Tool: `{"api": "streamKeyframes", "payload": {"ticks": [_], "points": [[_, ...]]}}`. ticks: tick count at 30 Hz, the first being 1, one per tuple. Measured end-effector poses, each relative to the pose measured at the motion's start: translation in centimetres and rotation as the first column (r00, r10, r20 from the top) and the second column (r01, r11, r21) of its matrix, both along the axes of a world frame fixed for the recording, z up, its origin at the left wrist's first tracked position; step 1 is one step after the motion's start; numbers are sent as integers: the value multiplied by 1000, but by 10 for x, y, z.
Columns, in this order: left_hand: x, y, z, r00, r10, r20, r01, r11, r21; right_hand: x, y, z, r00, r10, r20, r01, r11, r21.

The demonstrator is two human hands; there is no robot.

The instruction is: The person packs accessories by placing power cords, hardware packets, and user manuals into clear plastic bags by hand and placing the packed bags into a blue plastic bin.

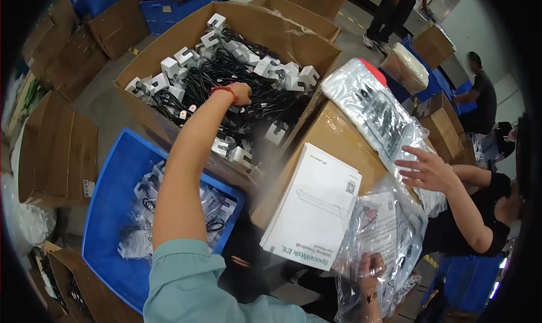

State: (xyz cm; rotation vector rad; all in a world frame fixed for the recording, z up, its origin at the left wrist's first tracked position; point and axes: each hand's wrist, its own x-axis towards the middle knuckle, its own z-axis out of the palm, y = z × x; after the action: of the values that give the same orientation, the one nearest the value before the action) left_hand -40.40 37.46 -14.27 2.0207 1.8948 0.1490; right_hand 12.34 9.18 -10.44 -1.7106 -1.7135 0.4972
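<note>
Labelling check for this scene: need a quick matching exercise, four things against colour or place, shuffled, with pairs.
Column one:
1. Left hand
2. White manual
3. Blue bin
4. Sleeve

Column two:
A. Lying on brown cardboard
B. Teal
C. At the black cables in the open carton
D. Holding clear-bagged items

Pairs: 1-C, 2-A, 3-D, 4-B
</note>
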Motion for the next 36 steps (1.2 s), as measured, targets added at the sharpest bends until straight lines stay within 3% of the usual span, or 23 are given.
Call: {"api": "streamKeyframes", "payload": {"ticks": [2, 6, 7, 9, 10, 11, 14, 15, 19, 22, 23, 26, 28, 30, 32, 34, 35, 36], "points": [[12, 21, -24, 986, -85, -141, 51, 971, -232, 4, -4, -1, 955, -14, 297, -2, 999, 54], [46, 22, -62, 948, -305, -91, 246, 884, -397, -7, -1, 18, 994, -13, 108, 17, 999, -37], [47, 22, -94, 947, -319, -36, 269, 848, -457, -2, -3, 11, 994, -11, 110, 16, 999, -45], [54, 11, -122, 945, -327, 26, 291, 801, -523, 27, -13, -13, 922, -47, 384, 48, 999, 7], [62, 2, -103, 934, -355, 34, 284, 683, -672, 34, -15, -18, 858, -69, 509, 58, 998, 38], [67, -6, -91, 923, -383, 45, 264, 542, -798, 37, -15, -18, 859, -66, 508, 59, 998, 29], [76, -30, -84, 847, -531, -9, 249, 413, -876, 41, -20, -14, 418, -27, 908, -236, 962, 137], [77, -33, -81, 800, -600, -29, 232, 354, -906, 39, -20, -12, 418, -26, 908, -235, 962, 136], [77, -36, -63, 828, -560, -28, 237, 395, -887, 25, -14, -4, 359, 28, 933, -245, 967, 65], [78, -38, -49, 854, -520, -25, 240, 435, -868, 11, -8, 3, 558, 24, 829, -225, 967, 123], [78, -38, -45, 862, -506, -24, 239, 447, -862, 10, -9, 4, 559, 24, 829, -225, 966, 124], [73, -39, -36, 890, -456, -23, 231, 492, -839, 9, -9, 4, 761, -1, 649, -68, 994, 82], [71, -36, -38, 899, -437, -22, 228, 511, -829, -2, -1, 13, 829, 19, 559, -63, 996, 59], [67, -20, -67, 944, -329, -19, 234, 708, -667, 1, 0, 15, 931, 49, 361, -53, 999, 2], [64, 1, -101, 975, -224, 11, 203, 862, -465, 2, -1, 15, 932, 52, 358, -55, 999, -2], [63, 23, -112, 989, -134, 62, 145, 964, -222, 0, 0, 15, 936, 48, 350, -51, 999, -2], [68, 30, -109, 989, -136, 64, 146, 968, -205, -1, 2, 16, 936, 47, 350, -51, 999, 3], [78, 33, -108, 993, -98, 64, 103, 991, -81, -2, 5, 18, 934, 46, 353, -52, 999, 9]]}}
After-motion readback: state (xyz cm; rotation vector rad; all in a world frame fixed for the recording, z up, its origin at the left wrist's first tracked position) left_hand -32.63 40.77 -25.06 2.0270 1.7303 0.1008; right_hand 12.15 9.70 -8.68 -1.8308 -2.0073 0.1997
